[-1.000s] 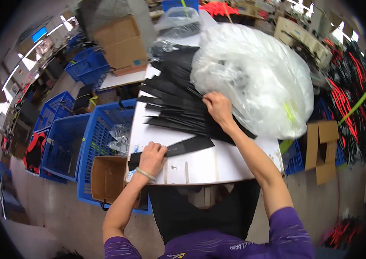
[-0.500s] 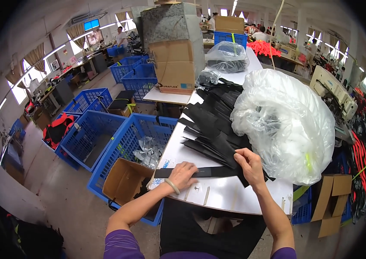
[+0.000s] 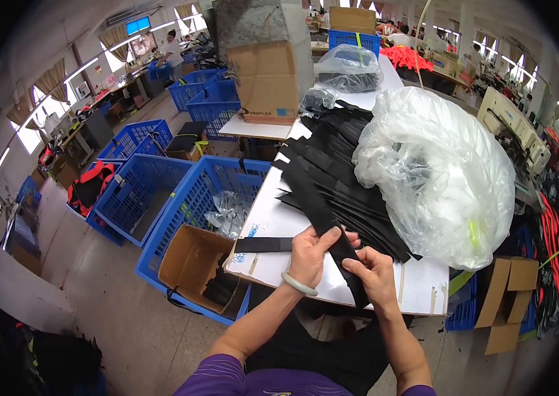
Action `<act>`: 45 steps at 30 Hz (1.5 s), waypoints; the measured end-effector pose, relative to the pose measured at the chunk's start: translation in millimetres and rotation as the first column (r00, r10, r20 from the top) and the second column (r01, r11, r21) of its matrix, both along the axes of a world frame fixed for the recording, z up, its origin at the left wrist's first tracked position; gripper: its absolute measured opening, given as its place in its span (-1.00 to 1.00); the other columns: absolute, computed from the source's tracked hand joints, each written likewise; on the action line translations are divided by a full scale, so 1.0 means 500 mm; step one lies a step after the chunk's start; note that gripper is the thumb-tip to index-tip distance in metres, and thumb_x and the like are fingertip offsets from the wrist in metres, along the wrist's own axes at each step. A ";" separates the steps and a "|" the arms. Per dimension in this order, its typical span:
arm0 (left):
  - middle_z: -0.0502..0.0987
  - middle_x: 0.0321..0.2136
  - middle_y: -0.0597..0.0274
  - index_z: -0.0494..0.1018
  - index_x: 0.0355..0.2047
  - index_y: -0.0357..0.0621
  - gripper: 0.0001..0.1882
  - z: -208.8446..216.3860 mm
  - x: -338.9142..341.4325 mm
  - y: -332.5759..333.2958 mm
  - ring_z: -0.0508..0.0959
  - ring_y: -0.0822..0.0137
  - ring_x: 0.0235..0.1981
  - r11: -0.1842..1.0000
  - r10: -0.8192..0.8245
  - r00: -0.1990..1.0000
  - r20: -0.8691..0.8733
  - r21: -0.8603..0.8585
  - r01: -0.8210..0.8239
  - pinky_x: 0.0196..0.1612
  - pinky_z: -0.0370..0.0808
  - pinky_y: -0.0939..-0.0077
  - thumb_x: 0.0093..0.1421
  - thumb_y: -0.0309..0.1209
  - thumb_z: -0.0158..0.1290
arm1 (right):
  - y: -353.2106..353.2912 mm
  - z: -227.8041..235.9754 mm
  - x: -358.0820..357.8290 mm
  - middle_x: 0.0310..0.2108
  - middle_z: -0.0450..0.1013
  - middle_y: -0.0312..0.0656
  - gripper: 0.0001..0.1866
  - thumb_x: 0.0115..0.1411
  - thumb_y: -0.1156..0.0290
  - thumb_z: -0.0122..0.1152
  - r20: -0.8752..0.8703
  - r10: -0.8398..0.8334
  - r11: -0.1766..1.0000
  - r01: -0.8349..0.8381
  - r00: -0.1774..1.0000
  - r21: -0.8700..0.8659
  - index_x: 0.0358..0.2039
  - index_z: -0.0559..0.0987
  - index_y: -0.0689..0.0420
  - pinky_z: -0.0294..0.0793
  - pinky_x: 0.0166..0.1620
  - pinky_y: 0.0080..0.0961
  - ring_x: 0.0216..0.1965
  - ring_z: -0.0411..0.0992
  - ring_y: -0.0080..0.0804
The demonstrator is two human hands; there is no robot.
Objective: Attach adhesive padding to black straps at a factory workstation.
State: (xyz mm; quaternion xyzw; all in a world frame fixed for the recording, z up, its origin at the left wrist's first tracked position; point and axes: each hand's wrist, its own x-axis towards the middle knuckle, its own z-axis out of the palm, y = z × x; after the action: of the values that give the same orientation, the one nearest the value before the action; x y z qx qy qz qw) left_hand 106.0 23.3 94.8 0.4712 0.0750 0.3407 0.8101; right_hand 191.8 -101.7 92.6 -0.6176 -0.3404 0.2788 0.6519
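A black fabric strip slants across the front of the white table, gripped in both hands. My left hand is closed on it, thumb on top. My right hand pinches it a little nearer to me, and its lower end hangs by the table's front edge. Another black strip lies flat to the left of my left hand, its right end reaching to that hand. Beyond my hands a fanned pile of black strips covers the middle of the table.
A large clear plastic bag bulges beside the pile on the right. Left of the table stand blue crates and an open cardboard box with black pieces inside. Another open carton sits low at the right, near a sewing machine.
My left hand has left the flat strip and moved right to grip the slanted strip. My right hand has come down toward me with it. The flat strip stays on the table.
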 end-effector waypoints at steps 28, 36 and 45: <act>0.43 -0.63 0.17 0.32 -0.50 -0.12 -0.61 -0.077 0.124 -0.056 0.49 0.22 -0.63 0.943 -0.226 0.967 -0.116 -0.275 0.187 -0.30 0.58 0.20 0.23 -0.07 0.05 | -0.071 -0.085 0.003 -0.40 0.53 0.00 -0.69 -0.09 0.49 0.43 0.481 -0.452 0.890 0.412 0.751 0.193 -0.32 0.57 0.35 0.50 -0.31 -0.50 -0.39 0.54 -0.25; 0.33 -0.76 0.30 0.31 -0.53 -0.08 -0.66 -0.045 0.136 -0.057 0.39 0.37 -0.79 0.966 -0.083 0.964 -0.254 -0.259 0.015 -0.45 0.59 0.31 0.26 -0.15 0.06 | -0.117 -0.067 0.122 -0.44 0.55 -0.08 -0.80 -0.05 0.46 0.39 0.634 -0.256 0.962 0.259 0.730 0.091 -0.38 0.63 0.24 0.51 -0.32 -0.46 -0.44 0.53 -0.28; 0.29 -0.80 0.26 0.29 -0.56 -0.06 -0.61 -0.070 0.077 -0.044 0.38 0.34 -0.82 0.911 -0.212 0.948 -0.238 -0.398 0.104 -0.51 0.58 0.34 0.33 -0.12 -0.08 | -0.121 -0.119 0.681 -0.18 0.51 -0.23 -0.72 0.01 0.49 0.19 0.996 -0.049 0.550 0.834 0.078 -0.038 -0.21 0.61 0.02 0.41 -0.06 -0.27 -0.04 0.40 -0.25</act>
State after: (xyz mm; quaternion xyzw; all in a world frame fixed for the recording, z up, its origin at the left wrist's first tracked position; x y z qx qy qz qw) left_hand 144.4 1.4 59.7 0.3524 0.2131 0.1833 0.8926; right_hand 532.4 -162.3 32.9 -0.9003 -0.3054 -0.2883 0.1141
